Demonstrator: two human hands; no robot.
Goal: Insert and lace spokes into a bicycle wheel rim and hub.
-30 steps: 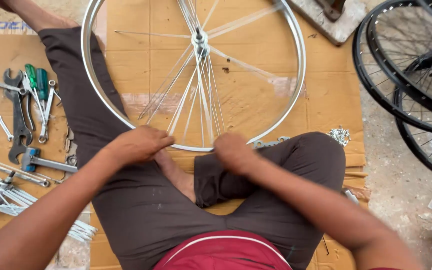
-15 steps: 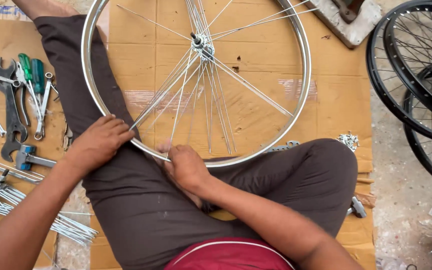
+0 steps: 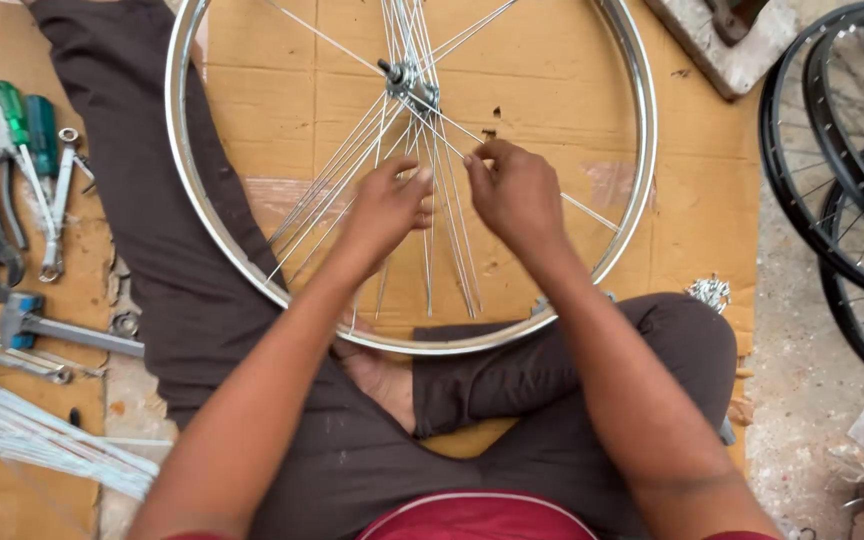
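Both hands, the left hand (image 3: pixel 392 205) and the right hand (image 3: pixel 514 192), pinch thin spokes (image 3: pixel 444 215) inside the shiny wheel rim (image 3: pixel 184 190), which lies flat on cardboard (image 3: pixel 692 200) across the person's legs.

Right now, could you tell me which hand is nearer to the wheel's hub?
Right. The right hand pinches spokes just below-right of the hub; the left hand sits lower, straight beneath it.
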